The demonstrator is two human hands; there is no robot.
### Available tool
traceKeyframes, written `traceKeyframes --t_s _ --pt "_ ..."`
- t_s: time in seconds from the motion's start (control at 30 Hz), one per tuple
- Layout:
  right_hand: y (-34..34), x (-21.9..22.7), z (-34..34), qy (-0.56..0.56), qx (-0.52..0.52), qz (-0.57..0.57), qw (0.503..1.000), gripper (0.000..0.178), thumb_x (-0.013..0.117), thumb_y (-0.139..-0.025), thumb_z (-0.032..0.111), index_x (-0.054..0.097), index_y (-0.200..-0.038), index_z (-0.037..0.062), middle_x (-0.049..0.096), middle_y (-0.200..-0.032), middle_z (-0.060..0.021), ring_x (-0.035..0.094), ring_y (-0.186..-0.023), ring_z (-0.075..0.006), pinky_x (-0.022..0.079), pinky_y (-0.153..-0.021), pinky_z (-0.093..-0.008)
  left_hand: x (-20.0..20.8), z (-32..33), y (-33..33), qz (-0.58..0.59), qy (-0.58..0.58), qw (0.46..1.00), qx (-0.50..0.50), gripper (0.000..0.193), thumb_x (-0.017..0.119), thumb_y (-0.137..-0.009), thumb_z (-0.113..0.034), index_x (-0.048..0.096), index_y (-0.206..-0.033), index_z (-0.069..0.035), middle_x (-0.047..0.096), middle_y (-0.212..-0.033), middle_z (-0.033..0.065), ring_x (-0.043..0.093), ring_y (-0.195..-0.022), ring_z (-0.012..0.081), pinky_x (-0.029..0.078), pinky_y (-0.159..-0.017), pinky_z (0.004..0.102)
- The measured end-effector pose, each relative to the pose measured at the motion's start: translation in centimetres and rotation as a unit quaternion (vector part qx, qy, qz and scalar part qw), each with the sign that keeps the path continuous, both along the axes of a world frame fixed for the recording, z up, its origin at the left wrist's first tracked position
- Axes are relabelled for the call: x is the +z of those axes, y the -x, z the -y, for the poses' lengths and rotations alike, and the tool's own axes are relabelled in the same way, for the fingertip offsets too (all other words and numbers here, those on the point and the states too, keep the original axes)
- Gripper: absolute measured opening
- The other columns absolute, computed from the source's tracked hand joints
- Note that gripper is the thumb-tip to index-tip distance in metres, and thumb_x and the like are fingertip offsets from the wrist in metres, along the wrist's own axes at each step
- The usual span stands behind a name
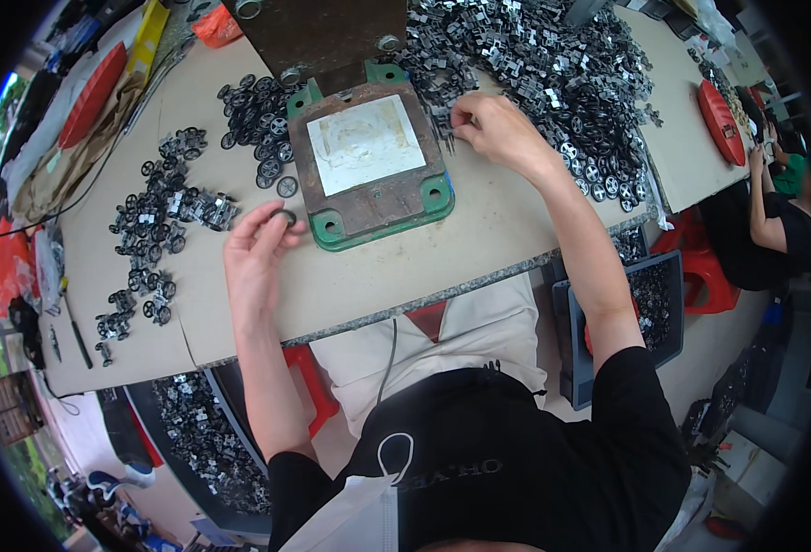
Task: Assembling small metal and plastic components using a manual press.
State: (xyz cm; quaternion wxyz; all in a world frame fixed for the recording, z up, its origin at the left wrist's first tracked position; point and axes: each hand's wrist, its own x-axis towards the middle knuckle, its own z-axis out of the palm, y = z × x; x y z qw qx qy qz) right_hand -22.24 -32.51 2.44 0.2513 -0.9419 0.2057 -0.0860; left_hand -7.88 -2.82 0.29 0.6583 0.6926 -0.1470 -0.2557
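Note:
Between the thumb and fingers of my left hand [256, 253] is a small black wheel [285, 217], held just off the near left corner of a green-framed press base [378, 218]. A white plate [361, 143] lies on top of that base. My right hand [500, 133] is at the base's far right side, its fingers pinched together beside a strip of small dark metal parts [442, 120]. What those fingertips hold is too small to make out. Loose black wheels [263, 115] lie to the left of the press.
Wheeled assemblies [152, 221] are spread over the left of the table. A large heap of metal brackets [553, 64] and silver-centred wheels [594, 170] fills the far right. The press's dark upper block [318, 37] rises behind the base. Bins of parts stand below the table edge on both sides.

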Motion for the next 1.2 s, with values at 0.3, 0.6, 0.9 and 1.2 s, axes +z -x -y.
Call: traceKeyframes --t_s 0.3,0.6,0.9,1.2 --pt "3.9 1.6 -1.4 0.045 -0.048 0.015 0.998 0.008 0.058 -0.075 0.007 0.058 -0.078 -0.0003 0.058 -0.078 -0.0132 0.058 -0.075 -0.0295 0.045 -0.068 -0.0372 -1.8 -1.1 5.7 -0.283 0.3 0.91 -0.053 0.031 0.053 -0.086 0.001 0.053 -0.116 0.0 0.061 -0.093 0.0044 0.058 -0.079 0.0109 0.051 -0.075 0.0227" --pt "0.8 -0.6 -0.4 0.068 -0.032 -0.039 0.996 0.014 0.066 -0.073 0.015 0.06 -0.074 0.0025 0.06 -0.069 -0.0102 0.059 -0.069 -0.0285 0.045 -0.063 -0.038 -1.3 1.4 9.8 -0.358 0.277 0.885 -0.113 0.032 0.058 -0.082 0.002 0.054 -0.114 0.0 0.058 -0.094 0.0033 0.056 -0.078 0.0107 0.048 -0.072 0.0222" --pt "-0.3 0.3 -0.6 0.117 -0.161 -0.135 0.971 0.016 0.069 -0.072 0.019 0.065 -0.075 0.0034 0.065 -0.076 -0.0139 0.063 -0.077 -0.0298 0.048 -0.069 -0.0384 -0.9 2.7 11.4 -0.374 0.284 0.872 -0.141 0.042 0.048 -0.092 -0.03 0.044 -0.122 -0.001 0.056 -0.111 0.013 0.056 -0.092 0.0172 0.044 -0.079 0.0256" --pt "0.9 -1.0 1.0 0.095 -0.024 -0.116 0.988 0.011 0.059 -0.074 0.007 0.061 -0.081 -0.0007 0.062 -0.075 -0.016 0.06 -0.074 -0.0308 0.046 -0.067 -0.038 -2.3 2.7 11.1 -0.406 0.344 0.833 -0.15 0.038 0.055 -0.088 -0.018 0.046 -0.121 0.0 0.056 -0.113 0.0121 0.057 -0.092 0.0165 0.046 -0.082 0.0262"
